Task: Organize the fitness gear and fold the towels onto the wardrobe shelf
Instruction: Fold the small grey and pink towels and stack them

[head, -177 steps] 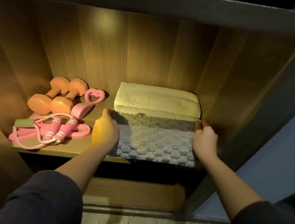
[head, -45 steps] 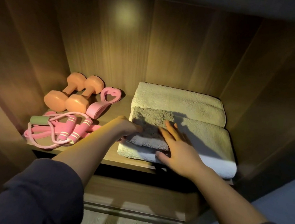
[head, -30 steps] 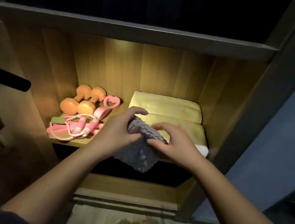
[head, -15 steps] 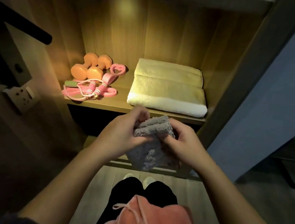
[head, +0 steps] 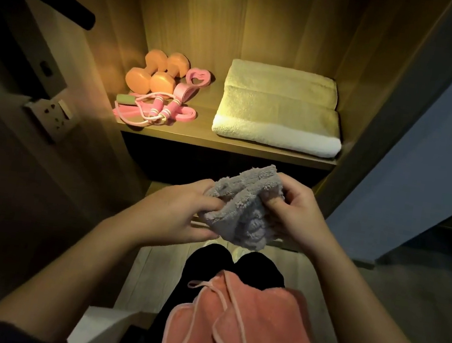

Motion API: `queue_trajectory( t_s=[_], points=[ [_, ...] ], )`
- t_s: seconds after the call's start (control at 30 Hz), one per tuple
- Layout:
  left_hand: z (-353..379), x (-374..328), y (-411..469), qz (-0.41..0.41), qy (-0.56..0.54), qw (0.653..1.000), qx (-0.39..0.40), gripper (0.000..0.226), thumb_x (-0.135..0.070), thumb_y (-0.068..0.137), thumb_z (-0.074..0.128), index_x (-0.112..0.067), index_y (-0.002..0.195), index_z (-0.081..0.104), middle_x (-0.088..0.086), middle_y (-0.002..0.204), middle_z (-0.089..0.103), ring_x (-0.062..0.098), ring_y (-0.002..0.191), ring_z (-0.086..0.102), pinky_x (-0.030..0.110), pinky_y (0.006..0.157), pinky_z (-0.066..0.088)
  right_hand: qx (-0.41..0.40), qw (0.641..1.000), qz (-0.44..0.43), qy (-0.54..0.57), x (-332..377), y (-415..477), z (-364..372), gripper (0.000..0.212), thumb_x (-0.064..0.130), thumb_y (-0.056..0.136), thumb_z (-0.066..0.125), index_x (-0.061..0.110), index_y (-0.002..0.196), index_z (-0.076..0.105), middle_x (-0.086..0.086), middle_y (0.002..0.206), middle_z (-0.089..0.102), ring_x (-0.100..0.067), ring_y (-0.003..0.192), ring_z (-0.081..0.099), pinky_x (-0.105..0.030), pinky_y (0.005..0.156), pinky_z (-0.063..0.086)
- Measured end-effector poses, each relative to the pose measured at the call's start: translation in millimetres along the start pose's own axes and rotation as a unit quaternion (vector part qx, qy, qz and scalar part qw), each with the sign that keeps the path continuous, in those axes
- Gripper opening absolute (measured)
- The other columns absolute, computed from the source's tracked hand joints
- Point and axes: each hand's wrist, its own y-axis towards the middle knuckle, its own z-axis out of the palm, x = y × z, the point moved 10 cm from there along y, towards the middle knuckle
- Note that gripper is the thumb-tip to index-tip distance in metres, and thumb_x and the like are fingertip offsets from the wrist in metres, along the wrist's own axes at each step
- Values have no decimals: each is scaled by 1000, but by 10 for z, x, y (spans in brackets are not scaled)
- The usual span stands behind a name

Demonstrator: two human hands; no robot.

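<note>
Grey fleece towel (head: 243, 205) bunched, gripped by left hand (head: 181, 211) and right hand (head: 297, 213) fingers; loose corners likely to fold crooked.

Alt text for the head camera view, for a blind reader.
A person's left grip and right grip hold a bunched grey towel before a lit wardrobe shelf. On it lie a folded cream towel at right, orange dumbbells and a pink jump rope at left.
</note>
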Motion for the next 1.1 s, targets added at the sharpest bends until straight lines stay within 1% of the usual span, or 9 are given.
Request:
queue_trajectory(
  t_s=[0.13,0.27,0.57,0.63,0.73,0.8,0.87,1.0,1.1],
  points=[
    [81,192,63,-43,53,996,55,23,-52,88,59,-33,99,67,-14,103,49,6,94,53,33,78,50,-29,999,27,-31,-179,-17,-116,13,11,94,61,18,101,70,-8,95,72,-13,87,66,-33,75,52],
    [95,254,91,-43,22,995,84,44,-67,82,50,-35,106,69,-13,116,52,5,103,53,36,86,50,-41,996,78,-9,-378,-65,-101,16,8,95,59,22,96,68,14,67,67,5,61,60,-14,55,45],
    [-115,342,-93,-57,-151,981,-107,22,-47,82,64,-37,97,51,-13,98,61,9,92,62,42,74,57,-21,995,99,23,-412,-45,27,26,4,98,53,27,100,64,20,74,71,7,66,63,-9,56,45],
    [-74,421,-141,-97,-270,947,-142,32,-31,85,69,-43,101,45,-10,102,65,14,99,66,40,72,60,-35,993,102,37,-428,-37,27,21,8,98,53,25,100,65,14,81,73,0,75,68,-14,61,49],
    [132,550,-195,-179,-472,834,-224,49,-13,90,67,-43,120,42,-7,102,71,9,93,70,24,66,58,-76,986,111,94,-486,-76,85,17,16,101,51,24,106,65,8,94,75,-11,86,72,-20,66,54],
    [302,586,-198,-244,-519,775,-267,22,-15,95,61,-29,111,54,-11,81,67,2,69,65,16,57,49,-119,980,118,110,-546,-119,116,17,21,102,49,24,108,65,5,99,75,-13,91,72,-22,68,56],
    [371,574,-193,-290,-461,783,-300,16,-22,100,53,-20,85,58,-12,64,57,4,58,53,23,53,43,-171,977,116,54,-571,-163,109,20,27,103,46,19,104,65,-2,98,74,-14,93,70,-29,73,56],
    [307,458,-237,-303,-249,843,-368,27,-29,103,43,-7,88,47,-1,65,46,17,59,44,39,57,37,-251,960,58,-115,-452,-251,55,34,27,104,42,3,83,51,-9,71,53,-2,62,43,-26,57,35],
    [365,461,-205,-293,-251,841,-379,25,-27,103,42,-10,85,44,-3,64,43,12,56,40,38,56,34,-263,953,41,-145,-413,-258,11,32,23,104,42,4,79,49,-4,66,47,-3,57,38,-19,51,29]
  ],
)
